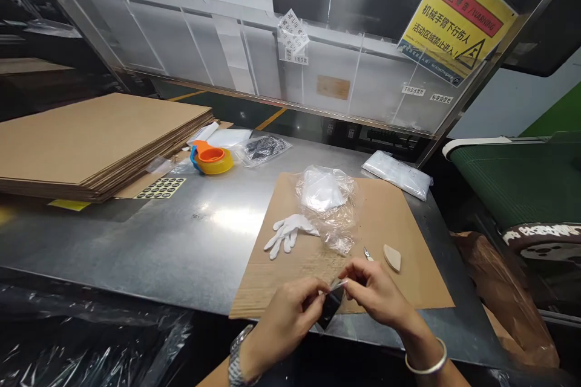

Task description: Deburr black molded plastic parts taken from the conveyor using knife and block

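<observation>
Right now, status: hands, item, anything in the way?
Left hand: grip on black packet. Right hand: grip on clear film at packet's top. Small pointed tool close beyond right hand; white glove clear of both.

“警告 WARNING” on the yellow hanging sign [457,23]

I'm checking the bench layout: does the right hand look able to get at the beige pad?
Probably yes: the beige pad lies on the cardboard just beyond the right hand, with nothing visible between them, though it would likely need to release the clear plastic it pinches.
</observation>
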Tool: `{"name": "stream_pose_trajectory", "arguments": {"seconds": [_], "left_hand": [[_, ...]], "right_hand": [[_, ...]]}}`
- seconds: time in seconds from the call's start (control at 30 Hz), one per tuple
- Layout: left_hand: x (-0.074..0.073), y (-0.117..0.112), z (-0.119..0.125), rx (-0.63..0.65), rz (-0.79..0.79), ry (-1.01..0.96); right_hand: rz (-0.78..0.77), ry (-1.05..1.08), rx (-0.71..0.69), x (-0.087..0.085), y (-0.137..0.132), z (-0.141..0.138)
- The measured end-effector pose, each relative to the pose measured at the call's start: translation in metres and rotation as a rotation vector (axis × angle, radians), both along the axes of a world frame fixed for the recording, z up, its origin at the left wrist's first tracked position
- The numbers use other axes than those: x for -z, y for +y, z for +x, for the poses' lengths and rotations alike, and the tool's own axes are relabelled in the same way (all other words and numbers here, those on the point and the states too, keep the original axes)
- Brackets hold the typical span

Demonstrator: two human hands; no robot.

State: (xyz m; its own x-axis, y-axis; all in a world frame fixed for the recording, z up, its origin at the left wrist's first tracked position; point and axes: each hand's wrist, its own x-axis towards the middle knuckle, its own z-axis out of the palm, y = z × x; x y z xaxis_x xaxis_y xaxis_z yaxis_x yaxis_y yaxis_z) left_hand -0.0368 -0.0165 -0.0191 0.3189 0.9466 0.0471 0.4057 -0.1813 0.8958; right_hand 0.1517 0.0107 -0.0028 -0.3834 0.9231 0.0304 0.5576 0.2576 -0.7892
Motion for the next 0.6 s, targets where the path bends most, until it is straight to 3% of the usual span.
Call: {"name": "stream_pose_trajectory", "arguments": {"seconds": [0.07, 0.1, 0.2, 0.23, 0.27, 0.33, 0.4, 0.47, 0.57, 0.6], "left_hand": [[0.003, -0.001, 0.001, -0.043, -0.228, -0.36], [0.007, -0.002, 0.003, -0.132, -0.334, -0.574], [0.029, -0.006, 0.018, -0.635, -0.598, -1.198], [0.035, -0.009, 0.025, -0.669, -0.678, -1.223], [0.041, -0.012, 0.032, -0.632, -0.784, -1.222], [0.045, -0.019, 0.045, -0.359, -1.163, -1.261], [0.044, -0.024, 0.056, -0.144, -1.431, -1.339], [0.04, -0.026, 0.063, -0.148, -1.508, -1.408], [0.038, -0.023, 0.071, -0.303, -1.466, -1.355], [0.038, -0.022, 0.074, -0.337, -1.419, -1.3]], "right_hand": [[-0.091, 0.134, -0.022, -0.006, -0.002, 0.0], [-0.165, 0.239, -0.018, -0.007, -0.002, 0.0], [-0.344, 0.534, 0.041, -0.001, -0.005, 0.0], [-0.353, 0.583, 0.069, 0.004, -0.007, 0.0], [-0.334, 0.601, 0.093, 0.008, -0.01, 0.001], [-0.285, 0.589, 0.125, 0.016, -0.018, 0.002], [-0.203, 0.536, 0.144, 0.022, -0.031, 0.004], [-0.023, 0.401, 0.115, 0.028, -0.046, 0.008], [0.345, 0.17, -0.019, 0.042, -0.074, 0.021], [0.393, 0.148, -0.046, 0.049, -0.083, 0.028]]}}
